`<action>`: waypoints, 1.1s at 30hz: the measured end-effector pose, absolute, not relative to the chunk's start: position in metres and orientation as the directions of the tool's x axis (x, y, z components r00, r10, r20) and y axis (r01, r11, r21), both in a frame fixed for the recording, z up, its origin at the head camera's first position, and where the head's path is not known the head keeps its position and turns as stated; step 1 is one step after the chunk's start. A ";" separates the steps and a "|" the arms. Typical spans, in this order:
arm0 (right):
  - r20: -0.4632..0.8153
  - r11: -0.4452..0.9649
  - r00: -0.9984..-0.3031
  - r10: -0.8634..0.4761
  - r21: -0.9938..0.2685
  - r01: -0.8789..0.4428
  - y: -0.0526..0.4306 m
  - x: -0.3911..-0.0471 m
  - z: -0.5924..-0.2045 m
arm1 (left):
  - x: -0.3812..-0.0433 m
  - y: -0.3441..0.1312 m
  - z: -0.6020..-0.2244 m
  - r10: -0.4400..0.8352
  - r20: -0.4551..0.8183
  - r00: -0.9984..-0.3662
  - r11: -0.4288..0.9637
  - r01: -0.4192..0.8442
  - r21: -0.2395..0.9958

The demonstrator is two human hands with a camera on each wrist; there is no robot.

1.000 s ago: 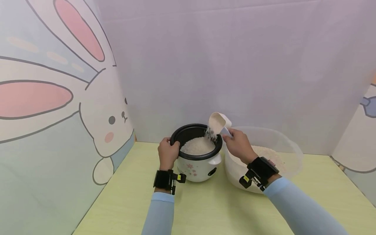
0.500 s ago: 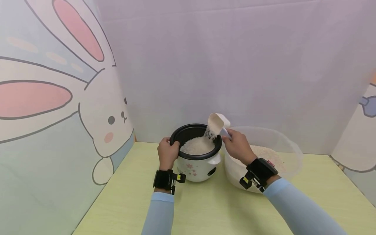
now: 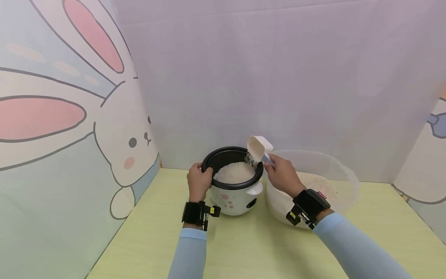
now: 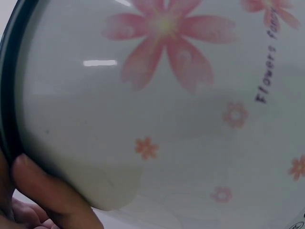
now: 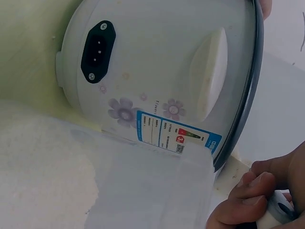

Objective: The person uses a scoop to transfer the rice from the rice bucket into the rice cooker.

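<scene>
A white rice cooker (image 3: pixel 228 201) with a black rim and pink flowers stands on the table, white rice (image 3: pixel 235 173) heaped inside. My left hand (image 3: pixel 199 181) grips its rim at the left; the left wrist view has the thumb (image 4: pixel 52 195) against the flowered wall. Over the right side of the opening, my right hand (image 3: pixel 283 175) holds a white scoop (image 3: pixel 263 145) by its light-blue handle. The scoop is tilted, and grains fall from its mouth into the cooker. In the right wrist view, curled fingers (image 5: pixel 243 205) surround the handle; most of the scoop is hidden.
Right beside the cooker is a large translucent tub (image 3: pixel 327 158) holding more rice (image 3: pixel 315 183), partly under my right forearm. The cooker's side handle (image 5: pixel 214 71) and power socket (image 5: pixel 98 51) face right. A pale curtain (image 3: pixel 265 77) closes off the back of the table.
The stream of rice from the scoop has thinned. The scoop has dipped slightly and tips a little further. My left hand keeps its grip on the rim.
</scene>
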State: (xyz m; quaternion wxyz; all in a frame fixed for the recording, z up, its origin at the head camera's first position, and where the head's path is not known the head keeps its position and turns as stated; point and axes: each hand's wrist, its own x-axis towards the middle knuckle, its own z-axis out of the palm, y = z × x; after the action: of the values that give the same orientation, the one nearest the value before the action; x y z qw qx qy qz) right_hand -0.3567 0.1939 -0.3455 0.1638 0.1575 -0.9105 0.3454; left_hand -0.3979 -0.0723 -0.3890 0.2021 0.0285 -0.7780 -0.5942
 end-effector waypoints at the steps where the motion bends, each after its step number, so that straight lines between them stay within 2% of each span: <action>1: 0.412 0.716 -0.893 -0.179 -0.569 -0.406 0.194 -0.356 -0.346 | -0.398 -0.072 -0.389 -0.284 0.281 -0.917 0.293 0.196 0.936; 33: 0.422 0.794 -0.880 -0.219 -0.447 -0.412 0.190 -0.354 -0.344 | -0.399 -0.072 -0.391 -0.295 0.257 -0.920 0.285 0.172 0.943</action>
State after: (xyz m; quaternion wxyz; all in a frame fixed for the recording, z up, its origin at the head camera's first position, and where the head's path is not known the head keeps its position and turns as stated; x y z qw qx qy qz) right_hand -0.3539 0.1904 -0.3438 0.1772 0.1695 -0.9304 0.2725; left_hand -0.3992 -0.0722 -0.3906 0.1959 0.0396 -0.7774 -0.5964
